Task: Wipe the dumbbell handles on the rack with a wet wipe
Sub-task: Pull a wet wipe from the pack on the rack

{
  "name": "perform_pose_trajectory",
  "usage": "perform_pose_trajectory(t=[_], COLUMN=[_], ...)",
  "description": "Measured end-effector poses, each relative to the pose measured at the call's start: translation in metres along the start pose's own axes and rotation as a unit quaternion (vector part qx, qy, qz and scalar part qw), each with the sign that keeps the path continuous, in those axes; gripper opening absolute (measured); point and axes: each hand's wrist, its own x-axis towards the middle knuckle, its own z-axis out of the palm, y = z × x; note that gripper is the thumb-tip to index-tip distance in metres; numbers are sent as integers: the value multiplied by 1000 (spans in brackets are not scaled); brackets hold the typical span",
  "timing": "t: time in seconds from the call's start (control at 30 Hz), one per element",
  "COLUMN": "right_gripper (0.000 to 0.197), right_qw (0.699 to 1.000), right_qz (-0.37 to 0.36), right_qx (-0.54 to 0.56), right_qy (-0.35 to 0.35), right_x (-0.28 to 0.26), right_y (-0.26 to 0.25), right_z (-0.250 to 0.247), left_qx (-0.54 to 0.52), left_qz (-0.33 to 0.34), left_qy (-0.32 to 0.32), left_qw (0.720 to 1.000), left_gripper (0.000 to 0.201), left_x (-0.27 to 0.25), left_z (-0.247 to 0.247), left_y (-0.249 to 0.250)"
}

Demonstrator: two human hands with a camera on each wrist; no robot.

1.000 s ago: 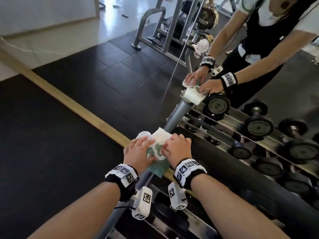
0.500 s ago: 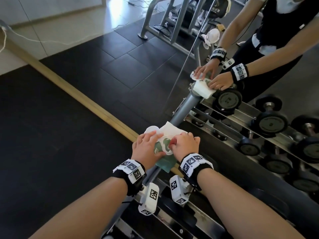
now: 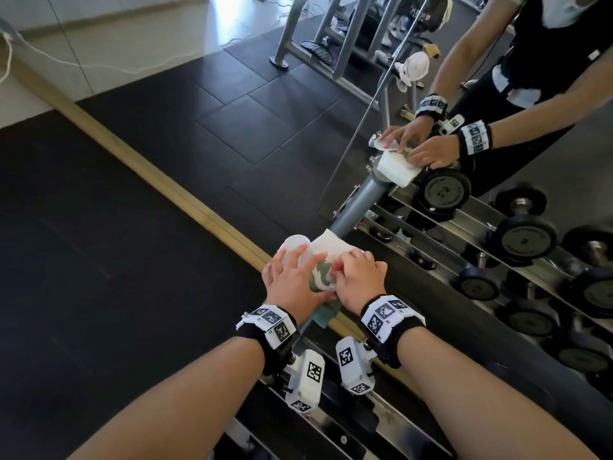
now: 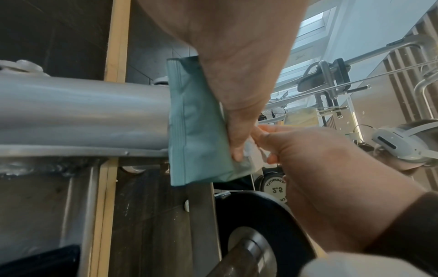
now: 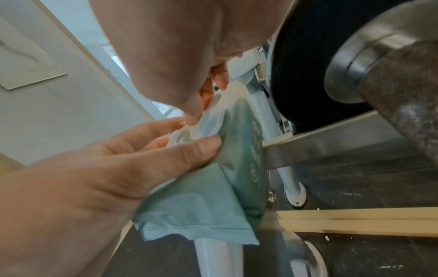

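Note:
A green wet wipe pack [image 3: 323, 280] lies on top of the rack's grey tube [image 3: 351, 210]. My left hand [image 3: 298, 270] holds the pack, thumb on its side [image 5: 201, 150]. My right hand [image 3: 345, 270] pinches a white wipe [image 5: 213, 116] at the pack's opening, beside the raised round flap [image 3: 293, 244]. In the left wrist view the pack [image 4: 196, 131] hangs over the tube's end [image 4: 83, 112]. A black dumbbell with a steel handle [image 5: 403, 93] sits on the rack just below my hands [image 4: 255, 253].
The rack stands against a mirror with a wooden bottom strip [image 3: 149, 174]. The mirror reflects several dumbbells [image 3: 524, 240] and the person's own hands. Black rubber floor [image 3: 99, 293] lies to the left. A grey machine frame [image 3: 298, 34] shows in the mirror.
Both hands stay on the pack atop the tube. The right fingers have closed in on the opening, and the head view has shifted slightly.

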Motion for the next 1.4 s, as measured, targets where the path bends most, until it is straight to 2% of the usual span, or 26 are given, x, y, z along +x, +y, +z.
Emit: perform_pose_trajectory(t=[0.1, 0.23, 0.4, 0.53, 0.67, 0.77, 0.87, 1.0, 1.1, 1.17, 1.23, 1.3, 1.33, 1.4], right_gripper=[9, 10, 10, 9, 8, 16, 17, 15, 15, 15, 16, 16, 16, 16], right_qw=[1000, 998, 975, 962, 930, 908, 904, 903, 897, 889, 881, 875, 871, 873], right_qz=[-24, -16, 67, 90, 66, 47, 26, 24, 29, 32, 31, 30, 29, 26], right_qx=[3, 47, 211, 256, 359, 401, 405, 410, 424, 441, 456, 466, 471, 465], right_qy=[-18, -35, -37, -35, 49, 108, 133, 131, 124, 119, 123, 132, 136, 141], right_x=[-2, -8, -14, -15, -21, -33, -46, -68, -92, -114, -139, -163, -174, -194], right_y=[-1, 0, 3, 4, 14, 23, 31, 38, 38, 35, 32, 29, 28, 27], right_z=[-3, -8, -13, -20, -35, -51, -69, -89, -98, -100, -97, -93, -91, -84], left_qx=[-2, 5, 17, 16, 17, 24, 27, 28, -71, -190, -299, -395, -411, -406], left_qz=[-15, -23, -20, -21, -19, -21, -21, -9, 63, 93, 61, -1, -25, -37], left_qy=[-1, -3, -4, -6, -14, -28, -44, -65, -64, -93, -144, -201, -214, -214], left_qw=[1000, 1000, 1000, 1000, 1000, 999, 998, 997, 993, 973, 942, 896, 886, 887], left_gripper=[78, 79, 80, 81, 81, 80, 78, 88, 85, 75, 68, 64, 59, 44], left_x=[0, -2, -4, -5, -4, -4, -4, -7, -17, -32, -51, -71, -82, -100], left_z=[0, -2, -4, -5, -6, -8, -12, -30, -56, -72, -84, -88, -89, -91], left_y=[2, 6, 9, 9, 10, 10, 13, 24, 40, 51, 60, 68, 71, 74])
